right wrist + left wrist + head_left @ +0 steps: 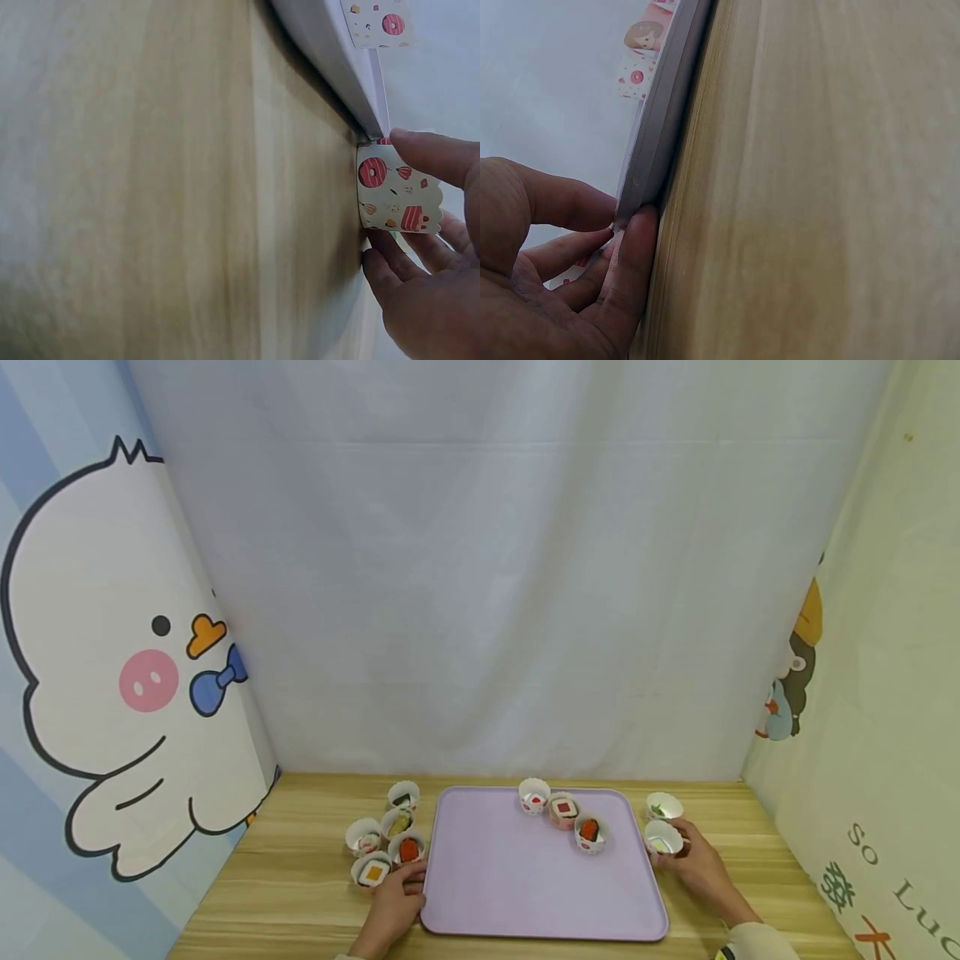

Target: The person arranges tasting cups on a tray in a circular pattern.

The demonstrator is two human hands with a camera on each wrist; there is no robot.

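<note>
My left hand (pixel 396 900) is at the left edge of a lilac tray (pixel 525 885). In the left wrist view its thumb and a finger pinch the tray's rim (pixel 656 127). My right hand (pixel 701 864) grips a white scallop-edged paper cup (pixel 663 838) just right of the tray. Something pale yellow lies inside that cup; in the right wrist view its wall (pixel 397 187) shows printed doughnuts and cake, and it stands on the table against the tray's side. Behind it is another paper cup (pixel 663 804) with a bit of green inside.
Three paper cups stand along the tray's back right: one with a small red piece (pixel 534 797), one with a red square (pixel 564 810), one with an orange-red topping (pixel 591 832). Several filled cups (pixel 372 870) cluster left of the tray on the wooden table (pixel 277 877). Cloth (pixel 487 610) hangs behind.
</note>
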